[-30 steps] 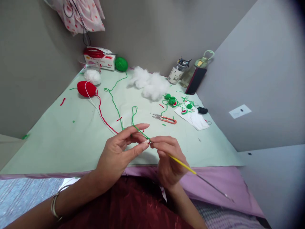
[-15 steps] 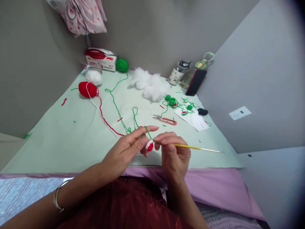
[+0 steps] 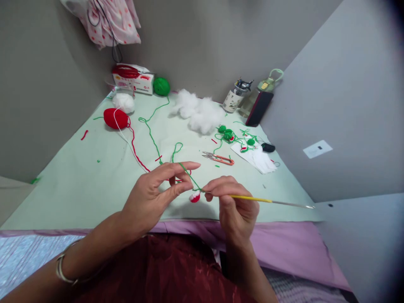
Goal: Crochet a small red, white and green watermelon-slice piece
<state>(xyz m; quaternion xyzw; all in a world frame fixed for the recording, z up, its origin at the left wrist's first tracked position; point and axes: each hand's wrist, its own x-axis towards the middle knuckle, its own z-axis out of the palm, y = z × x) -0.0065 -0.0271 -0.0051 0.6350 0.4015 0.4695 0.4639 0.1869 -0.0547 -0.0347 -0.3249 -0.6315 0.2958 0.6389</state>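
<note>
My right hand is closed on a yellow-handled crochet hook, whose bare metal end points right. Just left of those fingertips, a small red and white crocheted piece hangs by green yarn near the hook's working tip. Over the raised index finger of my left hand runs the green yarn, stretched tight to the hook. That hand's thumb pinches against the other fingers at the yarn, beside the crocheted piece but apart from it.
Beyond my hands lie orange thread snips, white stuffing and small green crocheted pieces by a white tissue. Balls of red, white and green yarn stand back left. A phone leans at the right.
My left hand has moved left and let go of the crocheted piece, which now hangs by the hook. The green yarn between the hands is longer. My right hand has shifted slightly right.
</note>
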